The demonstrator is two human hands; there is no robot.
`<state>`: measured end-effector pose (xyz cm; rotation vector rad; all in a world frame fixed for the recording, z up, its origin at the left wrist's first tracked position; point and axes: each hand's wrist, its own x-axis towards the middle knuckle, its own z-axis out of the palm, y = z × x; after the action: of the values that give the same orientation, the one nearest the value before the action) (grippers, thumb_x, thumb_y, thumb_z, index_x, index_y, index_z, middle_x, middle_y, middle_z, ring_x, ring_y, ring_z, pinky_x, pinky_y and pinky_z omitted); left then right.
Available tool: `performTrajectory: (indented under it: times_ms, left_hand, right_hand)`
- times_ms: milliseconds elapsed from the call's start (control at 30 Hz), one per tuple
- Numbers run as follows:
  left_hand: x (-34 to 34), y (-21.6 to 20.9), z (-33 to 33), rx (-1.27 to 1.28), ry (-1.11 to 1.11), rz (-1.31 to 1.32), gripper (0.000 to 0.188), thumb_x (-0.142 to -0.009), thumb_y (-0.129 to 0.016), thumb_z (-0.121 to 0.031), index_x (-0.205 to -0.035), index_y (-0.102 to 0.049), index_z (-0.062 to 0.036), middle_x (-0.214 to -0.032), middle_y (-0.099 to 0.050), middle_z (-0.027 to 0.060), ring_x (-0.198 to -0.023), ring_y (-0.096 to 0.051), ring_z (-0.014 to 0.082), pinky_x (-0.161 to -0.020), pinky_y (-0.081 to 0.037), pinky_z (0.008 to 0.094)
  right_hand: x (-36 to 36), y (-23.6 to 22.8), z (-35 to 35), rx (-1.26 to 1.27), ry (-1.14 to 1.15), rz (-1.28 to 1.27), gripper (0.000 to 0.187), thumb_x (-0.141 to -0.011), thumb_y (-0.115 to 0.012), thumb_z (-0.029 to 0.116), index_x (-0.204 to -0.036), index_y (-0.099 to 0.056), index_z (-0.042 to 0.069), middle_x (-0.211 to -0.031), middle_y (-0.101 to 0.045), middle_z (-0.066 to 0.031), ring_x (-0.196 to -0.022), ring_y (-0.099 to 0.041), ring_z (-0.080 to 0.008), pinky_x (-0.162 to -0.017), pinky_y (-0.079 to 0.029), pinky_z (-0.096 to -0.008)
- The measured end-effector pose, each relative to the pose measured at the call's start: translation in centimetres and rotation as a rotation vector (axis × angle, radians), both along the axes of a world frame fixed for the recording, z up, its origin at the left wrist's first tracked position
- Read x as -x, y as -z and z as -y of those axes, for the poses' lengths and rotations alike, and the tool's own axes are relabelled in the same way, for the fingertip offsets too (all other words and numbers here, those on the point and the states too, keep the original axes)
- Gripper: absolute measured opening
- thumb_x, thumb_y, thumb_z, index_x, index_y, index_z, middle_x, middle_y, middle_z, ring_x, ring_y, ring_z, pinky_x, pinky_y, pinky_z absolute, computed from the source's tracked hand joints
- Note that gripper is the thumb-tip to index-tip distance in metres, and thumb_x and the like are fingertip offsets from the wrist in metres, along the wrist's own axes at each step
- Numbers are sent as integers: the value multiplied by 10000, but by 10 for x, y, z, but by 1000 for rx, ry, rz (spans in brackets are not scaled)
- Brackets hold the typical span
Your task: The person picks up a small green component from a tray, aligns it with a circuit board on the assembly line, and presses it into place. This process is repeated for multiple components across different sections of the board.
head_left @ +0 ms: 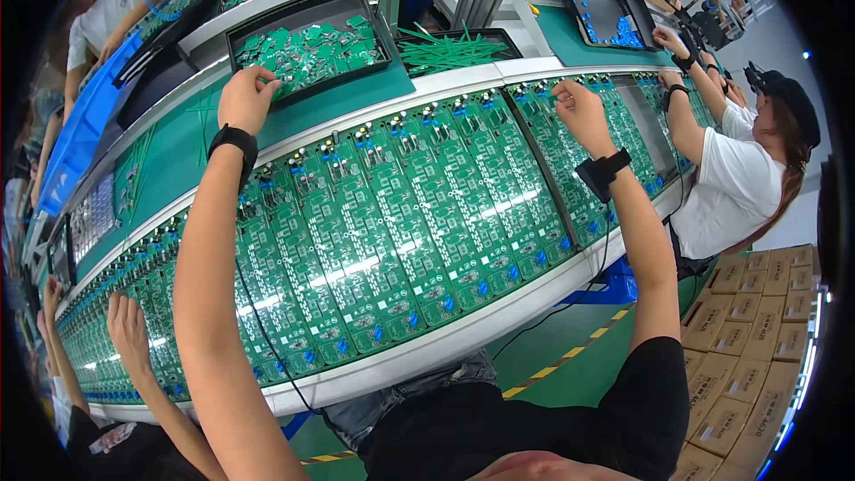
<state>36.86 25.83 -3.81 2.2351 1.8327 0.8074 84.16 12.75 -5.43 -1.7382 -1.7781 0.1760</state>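
My left hand [247, 100] is at the near left corner of a black tray [388, 52] heaped with small green circuit boards [312, 52]. Its fingers are curled together at the edge of the heap; whatever they may hold is hidden. My right hand [582, 116] hovers over the far end of the large green circuit boards [401, 205] lying side by side along the line. Thumb and fingers are drawn together there, and I cannot make out anything between them. Black bands with small devices sit on both my wrists.
Beyond the line stand a tray of thin green strips [450, 49] and a tray of small blue parts [614, 31]. A co-worker [744, 160] works at the right; another's hand [129, 330] is at the left. Cartons [748, 338] are stacked lower right. Black cables [258, 330] hang across the boards.
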Motion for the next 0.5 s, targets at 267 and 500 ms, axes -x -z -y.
performTrajectory:
  times_ms: [267,500]
  left_hand:
    - [-3,-7,11,-48,25,-70,155,-748,-647,-216,-832,-660,-87,-731,-584,83,-686,-577,212,-626,-444,320]
    - [2,-5,10,-86,44,32,144,-760,-638,-215,-828,-668,-92,-747,-575,72,-700,-574,196,-625,-435,302]
  right_hand:
    - [-3,1,0,23,-6,38,156,-686,-588,-6,-839,-576,23,-709,-585,-105,-658,-593,-202,-619,-481,-288]
    - [-2,4,-3,-7,-21,44,152,-686,-589,-4,-836,-580,23,-697,-584,-106,-653,-590,-208,-612,-478,-290]
